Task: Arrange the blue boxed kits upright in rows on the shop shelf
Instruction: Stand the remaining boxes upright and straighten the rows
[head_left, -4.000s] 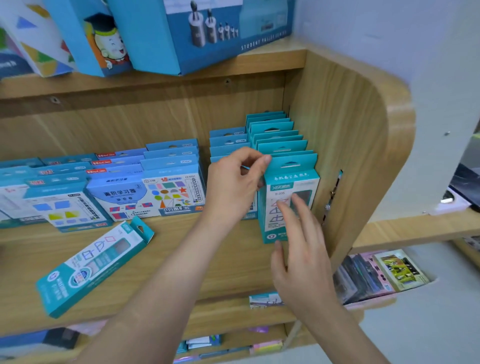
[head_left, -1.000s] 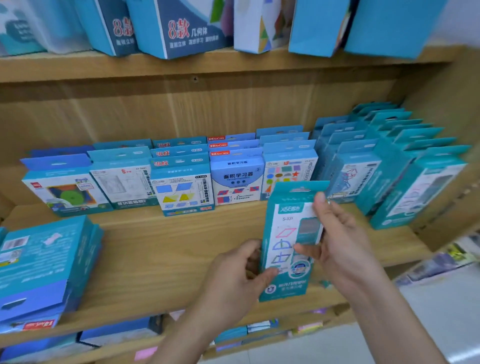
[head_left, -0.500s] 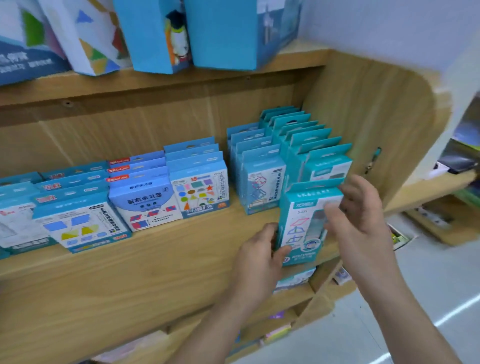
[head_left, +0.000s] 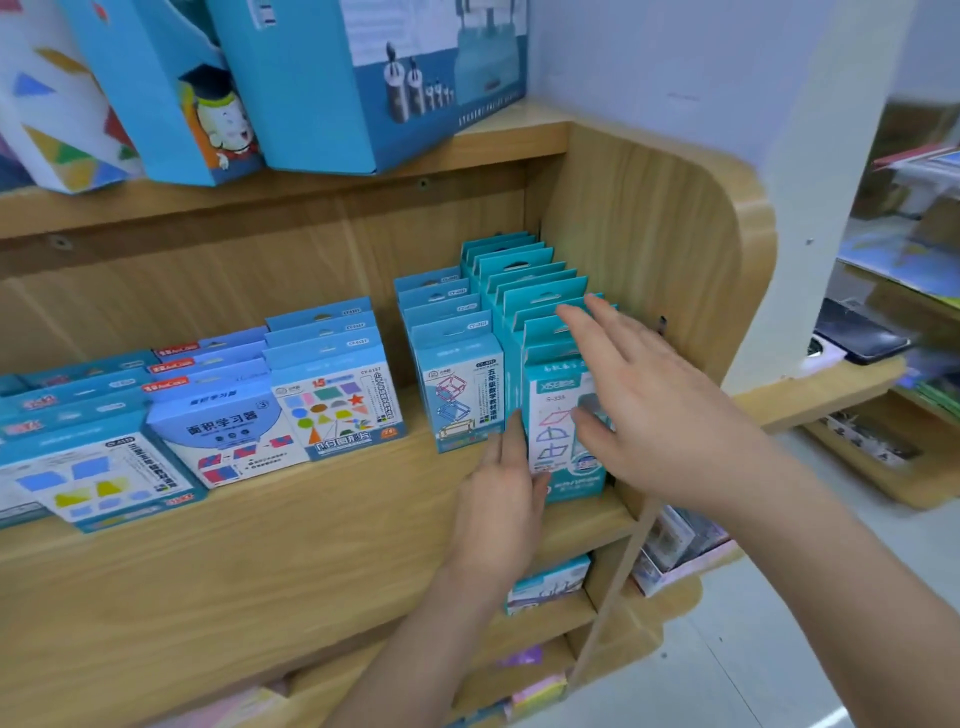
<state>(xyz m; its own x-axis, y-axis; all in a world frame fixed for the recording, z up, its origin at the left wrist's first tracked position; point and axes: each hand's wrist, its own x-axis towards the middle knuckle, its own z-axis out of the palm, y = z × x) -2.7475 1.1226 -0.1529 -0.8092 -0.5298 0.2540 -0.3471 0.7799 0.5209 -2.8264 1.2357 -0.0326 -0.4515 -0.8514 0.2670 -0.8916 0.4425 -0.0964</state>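
Head camera shows me the front teal kit standing upright at the right end of the shelf board, at the head of its own teal row, which runs back along the wooden side panel. My left hand has nothing in its grasp: the fingers lie straight, with the forefinger along the kit's left edge. My right hand is spread wide and holds nothing either. It covers the kit's right half, so I cannot tell whether the thumb touches the face.

Just beside the teal row on the left stands a row of pale blue boxes with a frame drawing, close enough that my left forefinger sits between the two rows. Further left come the coloured-shapes boxes, then the area-learning boxes, all leaning back a little.

Large blue cartons stand on the board above. Below, flat packs lie on a lower shelf. A white pillar rises just beyond the side panel, with a pale floor beneath.
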